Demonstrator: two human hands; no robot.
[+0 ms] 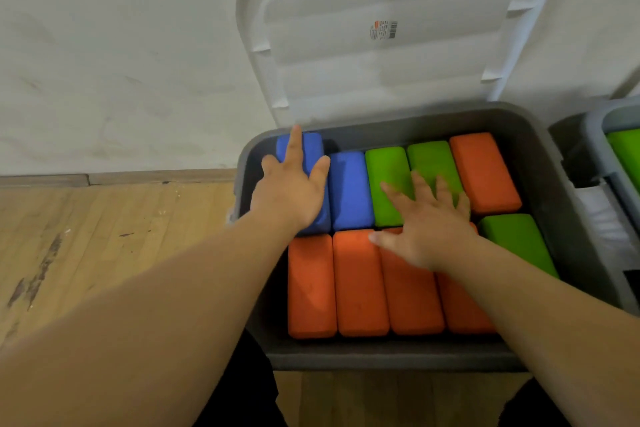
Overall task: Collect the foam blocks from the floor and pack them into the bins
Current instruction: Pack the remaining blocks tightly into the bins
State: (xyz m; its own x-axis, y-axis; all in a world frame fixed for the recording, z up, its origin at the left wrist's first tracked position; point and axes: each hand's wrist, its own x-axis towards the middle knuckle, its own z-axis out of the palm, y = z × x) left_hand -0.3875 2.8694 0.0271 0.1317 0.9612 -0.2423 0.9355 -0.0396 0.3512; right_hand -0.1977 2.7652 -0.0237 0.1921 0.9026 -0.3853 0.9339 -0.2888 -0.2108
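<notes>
A grey bin (388,355) stands open on the floor, packed with foam blocks in two rows. The back row holds two blue blocks (349,191), two green ones (386,170) and an orange one (483,172). The front row holds several orange blocks (311,288) and a green one (516,239). My left hand (292,189) lies flat with straight fingers on the far-left blue block (313,147). My right hand (427,224) rests with spread fingers across the green and orange blocks in the middle.
The bin's white lid (384,31) leans open against the wall behind it. A second grey bin (597,135) with green blocks (627,149) stands at the right edge. Bare wooden floor (104,239) lies to the left of the bin.
</notes>
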